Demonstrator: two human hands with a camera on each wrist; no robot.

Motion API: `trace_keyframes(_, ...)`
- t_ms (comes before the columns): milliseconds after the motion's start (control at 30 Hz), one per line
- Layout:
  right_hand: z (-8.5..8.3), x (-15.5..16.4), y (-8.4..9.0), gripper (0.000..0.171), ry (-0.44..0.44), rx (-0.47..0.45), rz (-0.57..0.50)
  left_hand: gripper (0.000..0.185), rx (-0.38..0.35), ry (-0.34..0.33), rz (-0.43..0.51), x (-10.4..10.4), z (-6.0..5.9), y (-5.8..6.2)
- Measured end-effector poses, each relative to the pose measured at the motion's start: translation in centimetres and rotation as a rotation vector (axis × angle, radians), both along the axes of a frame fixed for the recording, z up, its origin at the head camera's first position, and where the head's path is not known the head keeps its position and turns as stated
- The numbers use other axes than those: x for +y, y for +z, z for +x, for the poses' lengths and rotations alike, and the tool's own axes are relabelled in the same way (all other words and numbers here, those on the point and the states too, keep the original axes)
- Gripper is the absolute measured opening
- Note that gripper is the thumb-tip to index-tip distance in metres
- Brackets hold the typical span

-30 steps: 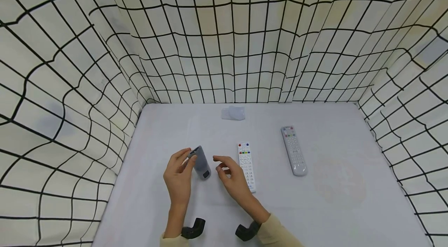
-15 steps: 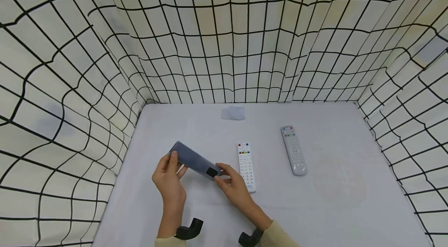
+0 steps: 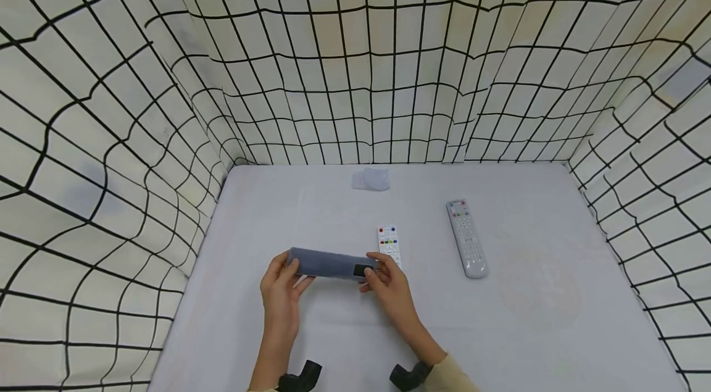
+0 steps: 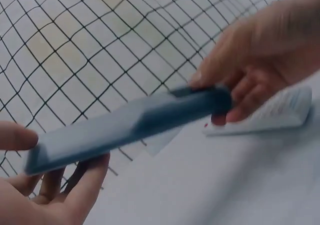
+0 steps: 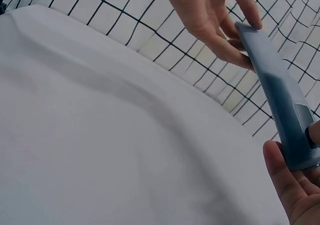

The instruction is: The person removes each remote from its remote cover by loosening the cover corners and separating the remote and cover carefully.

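Note:
A long, flat blue-grey case (image 3: 328, 262) with a small black rectangle near its right end is held level above the table between both hands. My left hand (image 3: 280, 302) pinches its left end, thumb on the near face and fingers beneath. At the other end my right hand (image 3: 395, 299) grips it, with the thumb beside the black rectangle. The left wrist view shows the case (image 4: 125, 127) blurred, stretched between the two hands. In the right wrist view the case (image 5: 277, 90) slants down toward my right hand. Just behind that hand lies a white remote control (image 3: 389, 239), its lower part hidden.
A grey remote control (image 3: 466, 241), apparently in a clear cover, lies on the white table (image 3: 533, 330) to the right. A small translucent packet (image 3: 371, 179) is near the back edge. Black netting (image 3: 383, 89) over pale sheeting encloses the table's back and sides.
My right hand, apart from the case one second ago, took hold of its lower end. Since then the case has swung from steep to nearly level, and the right hand has moved slightly right.

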State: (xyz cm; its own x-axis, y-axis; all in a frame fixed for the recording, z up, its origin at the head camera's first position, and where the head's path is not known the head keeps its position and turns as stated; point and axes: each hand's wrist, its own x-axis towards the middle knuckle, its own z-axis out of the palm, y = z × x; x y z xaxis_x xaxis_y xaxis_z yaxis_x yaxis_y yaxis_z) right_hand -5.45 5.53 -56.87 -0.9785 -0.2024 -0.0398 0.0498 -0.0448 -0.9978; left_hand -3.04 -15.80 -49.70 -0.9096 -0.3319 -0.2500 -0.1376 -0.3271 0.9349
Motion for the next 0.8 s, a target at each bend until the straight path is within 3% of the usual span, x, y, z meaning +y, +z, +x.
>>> trace_keyframes(167, -0.3, 1.9, 0.3, 0.045, -0.014, 0.067, 0.048, 0.034, -0.117, -0.289, -0.35, -1.2, 0.5, 0.0)
trace_keyframes(267, -0.4, 3.0, 0.7, 0.042, 0.021, 0.091, 0.102, 0.036, -0.148, -0.486, -0.537, -1.2, 0.6, -0.2)
trace_keyframes(400, -0.4, 3.8, 1.1, 0.039, 0.129, 0.052, 0.166, 0.035, -0.115, -0.695, -0.651, -0.2, 0.5, -0.9)
trace_keyframes(500, -0.2, 3.9, 1.1, 0.039, 0.212, 0.031, 0.217, 0.032, -0.087, -0.761, -0.712, 0.8, 0.4, -1.6)
trace_keyframes(600, 0.1, 3.9, 1.2, 0.039, 0.258, 0.05, 0.258, 0.03, -0.073, -0.775, -0.762, 1.6, 0.4, -2.2)
trace_keyframes(800, 0.4, 4.1, 1.3, 0.04, 0.299, 0.115, 0.325, 0.041, -0.07, -0.8, -0.755, 3.0, 0.7, -3.0)
